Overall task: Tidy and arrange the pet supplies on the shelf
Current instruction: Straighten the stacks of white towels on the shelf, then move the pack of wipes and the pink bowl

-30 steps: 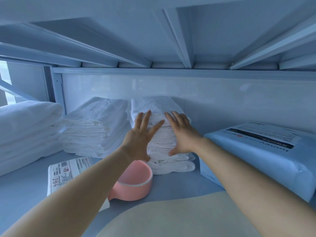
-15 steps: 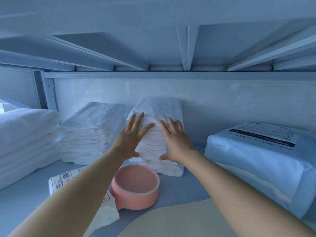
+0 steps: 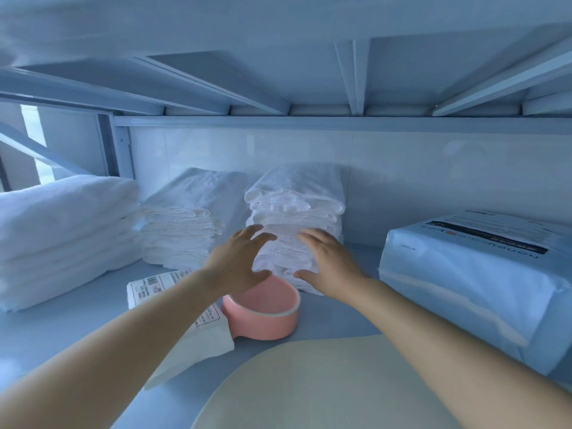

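1 stack (image 3: pixel 294 212), lengthwise front-to-back, between left hand (image 3: pixel 238 267) and right hand (image 3: pixel 329 267).

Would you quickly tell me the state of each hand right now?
Left hand: open, holding nothing.
Right hand: open, holding nothing.

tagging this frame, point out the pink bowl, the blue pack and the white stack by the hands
pink bowl (image 3: pixel 263 325): head view, outer side wall
blue pack (image 3: pixel 464 292): head view, front face
white stack (image 3: pixel 297 212): head view, front folded edges
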